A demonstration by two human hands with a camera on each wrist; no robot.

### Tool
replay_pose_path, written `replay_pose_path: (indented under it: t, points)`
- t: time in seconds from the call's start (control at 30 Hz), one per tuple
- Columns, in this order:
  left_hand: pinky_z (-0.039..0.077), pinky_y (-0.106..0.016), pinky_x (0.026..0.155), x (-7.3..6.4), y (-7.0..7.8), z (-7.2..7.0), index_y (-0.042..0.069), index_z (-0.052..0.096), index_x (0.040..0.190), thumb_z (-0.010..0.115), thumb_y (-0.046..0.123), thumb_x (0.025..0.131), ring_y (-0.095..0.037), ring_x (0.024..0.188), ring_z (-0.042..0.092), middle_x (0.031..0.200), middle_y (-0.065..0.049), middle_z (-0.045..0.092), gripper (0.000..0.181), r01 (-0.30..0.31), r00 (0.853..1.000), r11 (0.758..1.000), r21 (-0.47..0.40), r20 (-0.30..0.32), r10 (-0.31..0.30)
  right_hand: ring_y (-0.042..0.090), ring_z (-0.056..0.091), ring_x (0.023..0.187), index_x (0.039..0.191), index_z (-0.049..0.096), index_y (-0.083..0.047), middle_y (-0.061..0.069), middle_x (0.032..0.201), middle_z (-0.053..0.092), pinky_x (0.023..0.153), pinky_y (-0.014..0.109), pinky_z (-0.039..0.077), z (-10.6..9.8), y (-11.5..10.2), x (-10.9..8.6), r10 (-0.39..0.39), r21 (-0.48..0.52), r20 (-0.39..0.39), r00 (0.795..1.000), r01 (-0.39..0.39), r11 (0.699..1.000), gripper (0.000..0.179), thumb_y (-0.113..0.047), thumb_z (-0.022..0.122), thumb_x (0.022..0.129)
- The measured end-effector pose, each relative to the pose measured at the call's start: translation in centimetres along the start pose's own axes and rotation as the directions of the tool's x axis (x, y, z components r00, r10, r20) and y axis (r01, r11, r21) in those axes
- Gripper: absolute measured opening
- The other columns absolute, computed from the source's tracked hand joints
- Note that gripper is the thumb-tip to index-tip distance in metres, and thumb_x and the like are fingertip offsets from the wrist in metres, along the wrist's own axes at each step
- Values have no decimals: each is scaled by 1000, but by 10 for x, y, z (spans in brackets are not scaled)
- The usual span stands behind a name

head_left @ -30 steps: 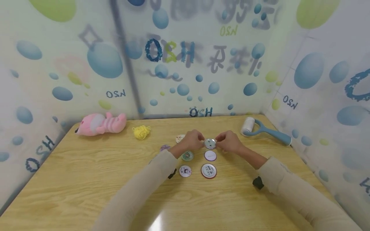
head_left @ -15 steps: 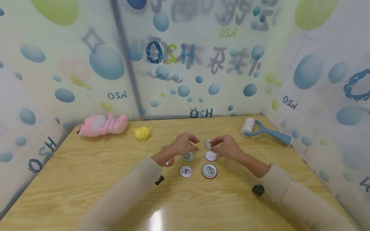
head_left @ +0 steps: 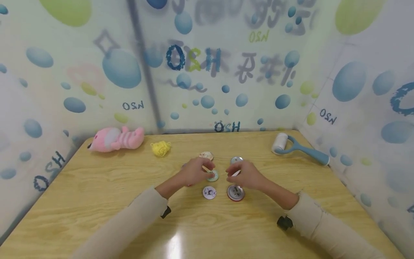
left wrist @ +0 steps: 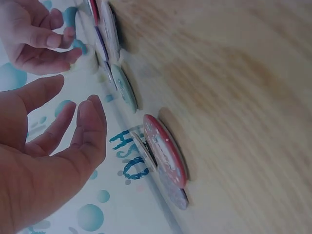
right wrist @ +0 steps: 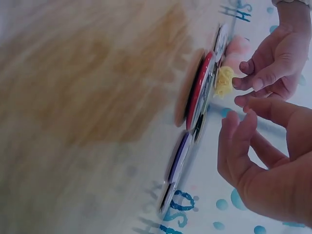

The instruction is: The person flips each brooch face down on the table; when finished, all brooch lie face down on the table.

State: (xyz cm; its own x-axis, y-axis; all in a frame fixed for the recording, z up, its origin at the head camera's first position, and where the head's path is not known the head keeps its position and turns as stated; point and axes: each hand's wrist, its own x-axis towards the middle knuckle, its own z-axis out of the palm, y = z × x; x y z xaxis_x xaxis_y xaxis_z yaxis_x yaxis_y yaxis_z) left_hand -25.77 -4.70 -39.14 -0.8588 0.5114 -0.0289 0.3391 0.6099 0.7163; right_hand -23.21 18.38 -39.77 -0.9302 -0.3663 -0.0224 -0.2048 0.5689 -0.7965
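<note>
The left hand [head_left: 195, 172] and right hand [head_left: 247, 175], loosely half-open (both empty), have withdrawn to the person's side of the silver button badge [head_left: 237, 159]; it looks settled.

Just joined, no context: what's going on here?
A person's left hand and right hand hover, holding nothing, over round badges on a wood-grain table. The left is nearest the green badge, the right the purple-rimmed badge. Farther back lie a pink plush toy, a ball of yellow yarn and a lint roller.
</note>
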Motion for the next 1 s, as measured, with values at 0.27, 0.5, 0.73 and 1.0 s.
replay_pose_path:
  t: [0.27, 0.5, 0.73, 1.0]
  points:
    - [56, -28, 74, -17, -4, 3, 1, 69, 105, 76, 9, 86, -18, 85, 68, 101, -10, 70, 22, -74, 996, 997, -2, 44, 74, 19, 66, 85, 104, 71, 5, 5, 91, 71, 69, 28, 55, 7, -3, 2, -44, -50, 92, 995, 49, 998, 24, -8, 75, 84]
    - [56, -28, 72, -27, -16, 4, -3, 67, 105, 76, 5, 85, -20, 85, 68, 98, -11, 68, 23, -86, 994, 996, -19, 68, 87, 16, 66, 83, 104, 72, 3, 3, 89, 71, 69, 27, 54, 17, -6, 5, -60, -68, 113, 992, 68, 995, 24, -7, 76, 83]
    - [55, -32, 76, -35, -15, 5, -3, 67, 107, 76, 5, 83, -23, 88, 67, 94, -9, 68, 27, -67, 991, 998, 21, 114, 65, 13, 66, 83, 101, 72, 1, 3, 86, 72, 72, 27, 54, 24, -6, 7, -84, -86, 143, 986, 97, 992, 21, -3, 76, 81]
    - [56, -35, 79, -39, -14, 8, -4, 67, 107, 78, 3, 80, -26, 89, 67, 94, -14, 71, 30, -91, 992, 993, 80, 95, 83, 12, 66, 80, 99, 73, 4, 2, 80, 71, 72, 24, 54, 29, -9, 9, -128, -105, 158, 979, 146, 984, 22, 0, 77, 78]
